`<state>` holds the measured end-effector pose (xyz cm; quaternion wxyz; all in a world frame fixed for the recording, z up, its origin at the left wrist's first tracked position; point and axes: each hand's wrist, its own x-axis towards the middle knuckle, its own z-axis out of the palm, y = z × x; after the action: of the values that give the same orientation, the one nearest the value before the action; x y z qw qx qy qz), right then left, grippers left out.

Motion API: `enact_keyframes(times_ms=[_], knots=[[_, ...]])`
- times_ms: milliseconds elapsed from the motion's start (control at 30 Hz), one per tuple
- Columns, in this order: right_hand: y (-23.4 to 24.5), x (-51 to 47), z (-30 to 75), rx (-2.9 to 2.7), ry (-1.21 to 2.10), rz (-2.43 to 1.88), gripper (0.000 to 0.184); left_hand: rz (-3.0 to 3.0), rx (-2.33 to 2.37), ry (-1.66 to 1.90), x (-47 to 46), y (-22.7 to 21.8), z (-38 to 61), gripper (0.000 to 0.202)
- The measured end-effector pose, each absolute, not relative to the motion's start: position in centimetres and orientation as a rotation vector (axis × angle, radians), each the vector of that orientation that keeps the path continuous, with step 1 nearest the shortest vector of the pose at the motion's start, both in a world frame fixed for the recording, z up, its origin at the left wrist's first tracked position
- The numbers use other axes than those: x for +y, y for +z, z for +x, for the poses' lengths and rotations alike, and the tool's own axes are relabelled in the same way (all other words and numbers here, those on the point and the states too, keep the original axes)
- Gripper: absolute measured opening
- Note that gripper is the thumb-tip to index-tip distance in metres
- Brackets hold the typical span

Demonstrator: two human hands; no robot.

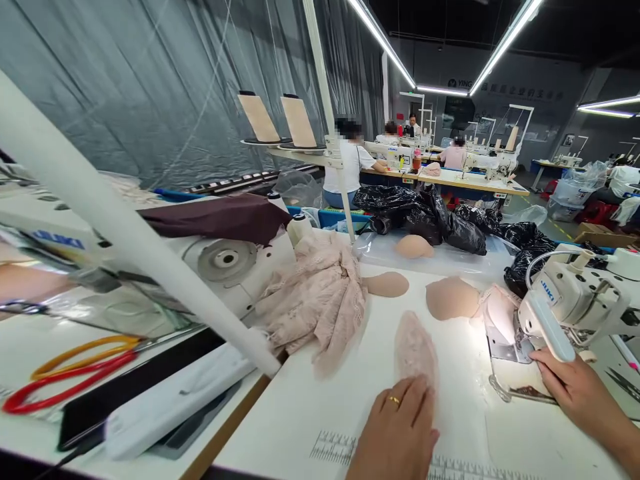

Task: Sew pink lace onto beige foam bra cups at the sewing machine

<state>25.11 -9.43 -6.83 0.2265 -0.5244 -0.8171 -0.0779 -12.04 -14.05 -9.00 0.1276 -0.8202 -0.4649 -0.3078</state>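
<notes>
My left hand point(403, 423), with a gold ring, lies flat and open on the white table. Its fingertips rest on the near end of a pale pink lace piece point(414, 343). At the sewing machine point(560, 300) on the right, my right hand point(573, 383) has its fingers closed beside the presser foot; what they pinch, if anything, is hidden. Left of the needle area, a light pink cup point(501, 312) lies on the machine bed. It touches or overlaps a beige bra cup point(453, 298). Another beige cup point(387, 285) lies beside crumpled pink lace fabric point(320, 290).
A white pole point(150, 247) slants across the left. Near it lie red-and-orange-handled scissors point(75, 373) and a second JUKI machine point(50, 233). Black plastic bags point(440, 217) lie behind the table. One beige cup point(414, 246) rests on clear plastic. Other people point(345, 167) sit farther back.
</notes>
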Motion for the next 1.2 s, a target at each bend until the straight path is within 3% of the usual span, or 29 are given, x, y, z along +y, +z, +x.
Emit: enact_keyframes(times_ms=[133,400,600,767,967,1200], knots=[[-6.8,-9.5,25.1,-2.246,-0.168,-1.478,0.03,-2.573,-1.253,-0.792,-13.7,-7.7,-12.0,0.034],[-6.2,-9.4,24.4,-2.242,-0.25,-1.448,0.031,-2.928,-0.981,-0.423,-8.2,1.3,-7.0,0.011],[-5.8,-9.5,24.2,-2.293,-0.287,-1.421,0.032,-2.981,-0.729,-0.338,-0.7,-0.9,0.1,0.05],[-6.3,-9.4,24.8,-2.299,-0.163,-1.455,0.031,-2.938,-0.835,-0.122,-4.9,-1.5,-1.1,0.036],[-6.6,-9.4,25.2,-2.32,-0.015,-1.441,0.025,-2.925,-0.934,-0.178,-9.0,-1.6,-2.4,0.05],[-6.6,-9.8,25.0,-2.354,-0.041,-1.449,0.025,-2.982,-1.005,-0.123,-8.6,-1.3,-2.2,0.049]])
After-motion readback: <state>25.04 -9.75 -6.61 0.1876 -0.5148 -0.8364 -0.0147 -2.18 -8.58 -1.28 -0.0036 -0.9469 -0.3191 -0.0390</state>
